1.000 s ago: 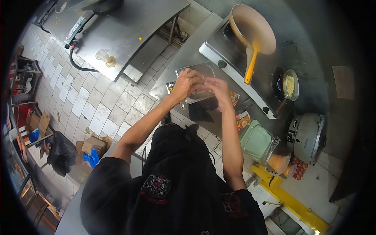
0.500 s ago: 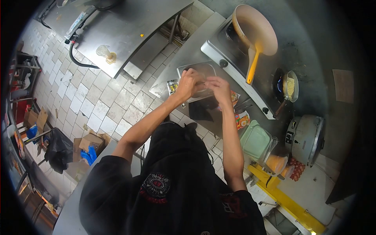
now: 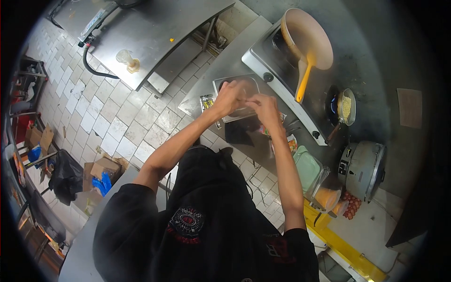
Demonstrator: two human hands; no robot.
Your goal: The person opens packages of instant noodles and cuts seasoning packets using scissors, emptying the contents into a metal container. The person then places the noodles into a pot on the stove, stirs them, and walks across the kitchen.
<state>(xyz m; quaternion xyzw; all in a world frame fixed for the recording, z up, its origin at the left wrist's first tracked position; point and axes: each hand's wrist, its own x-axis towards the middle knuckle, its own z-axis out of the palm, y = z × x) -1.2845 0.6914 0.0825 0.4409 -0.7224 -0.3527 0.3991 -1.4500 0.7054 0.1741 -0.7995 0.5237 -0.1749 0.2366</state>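
Observation:
Over a shallow metal tray (image 3: 255,82), both my hands come together at the fingertips. My left hand (image 3: 230,98) is closed, its fingers bent and partly smeared. My right hand (image 3: 264,106) is closed in a pinch against it. Whatever lies between the fingers is too small to make out. Shiny sachets (image 3: 206,101) lie to the left of the tray. Beside my right wrist are colourful food packets (image 3: 291,143), partly hidden by the forearm.
A white stove (image 3: 282,94) carries a large pan (image 3: 312,35) with a yellow-handled utensil and a small pan of noodles (image 3: 346,108) by a blue flame. Nearer are a green container (image 3: 307,169), a whisk (image 3: 322,176) and a large pot (image 3: 361,167). A spilled cup (image 3: 125,57) lies on another table.
My hands stay together above the tray, with small finger movements. My right forearm has shifted slightly right, covering more of the food packets. The view has moved a little.

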